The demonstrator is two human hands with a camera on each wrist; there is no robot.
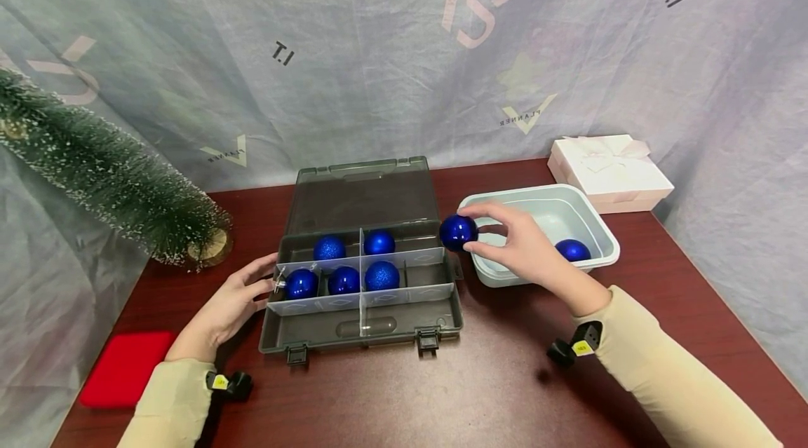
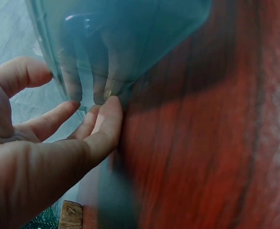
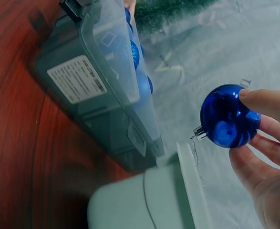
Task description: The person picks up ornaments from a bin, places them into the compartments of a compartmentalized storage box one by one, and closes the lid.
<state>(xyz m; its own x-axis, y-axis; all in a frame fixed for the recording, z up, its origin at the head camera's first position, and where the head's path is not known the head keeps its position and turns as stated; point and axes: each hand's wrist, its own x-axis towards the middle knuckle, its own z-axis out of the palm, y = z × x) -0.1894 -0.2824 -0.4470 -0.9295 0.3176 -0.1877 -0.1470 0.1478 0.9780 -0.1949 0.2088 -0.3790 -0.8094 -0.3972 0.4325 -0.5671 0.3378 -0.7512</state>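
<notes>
- While the right hand (image 1: pixel 520 241) pinches a ball (image 1: pixel 459 233) between thumb and fingers, the left hand (image 1: pixel 233 301) rests at the left end of the box (image 1: pixel 303 330), fingers loosely extended and touching its side, not clasped round it.
- The held ball is off the table, between the box's right end and the near-left rim of the tub (image 1: pixel 546 206); its silver cap and cord show in the right wrist view. This one looks to be halfway through its transfer, out of the tub but not yet in a cell.
- Inside the box, five balls (image 1: pixel 344 280) are in place: two in the back row, one on either side of the centre divider, and three in the middle row, two left of it and one right.
- The middle row's rightmost cell and the front row show no ball, so room seems to remain.
- One other ball (image 1: pixel 572 249) lies in the tub, partly behind the right wrist.
- The lid (image 1: pixel 366 195) stands open; shutting it, if wanted, is not yet done.
</notes>
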